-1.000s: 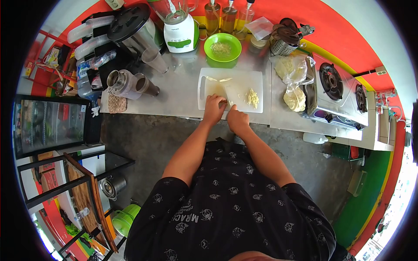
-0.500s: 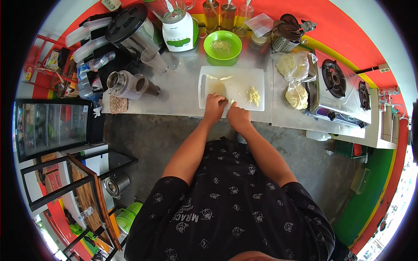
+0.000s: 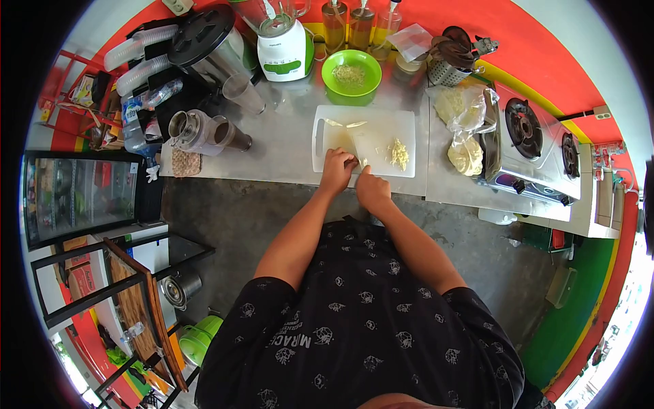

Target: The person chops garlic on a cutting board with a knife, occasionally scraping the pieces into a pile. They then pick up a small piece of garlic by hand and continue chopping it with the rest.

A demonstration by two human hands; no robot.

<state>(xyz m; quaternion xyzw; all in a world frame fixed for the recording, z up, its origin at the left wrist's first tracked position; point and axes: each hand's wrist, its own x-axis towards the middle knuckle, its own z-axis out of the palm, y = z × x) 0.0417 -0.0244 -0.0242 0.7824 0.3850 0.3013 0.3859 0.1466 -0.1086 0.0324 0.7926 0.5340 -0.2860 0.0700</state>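
Note:
A white cutting board (image 3: 381,123) lies on the steel counter. My left hand (image 3: 336,170) rests at the board's near edge, its curled fingers holding down a small pale piece of food. My right hand (image 3: 372,189) is just to its right, closed on the handle of a knife (image 3: 357,146). The knife's pale blade reaches up over the board beside my left fingers. A small heap of chopped pale bits (image 3: 398,153) lies on the right part of the board.
A green bowl (image 3: 350,73) of chopped bits stands behind the board, with a blender (image 3: 283,44) and bottles (image 3: 361,24) beyond it. Plastic bags (image 3: 463,129) and a gas stove (image 3: 538,136) are to the right. Jars (image 3: 197,129) and cups stand to the left.
Both hands stay at the same spot on the board's near edge. Only the view shifts slightly.

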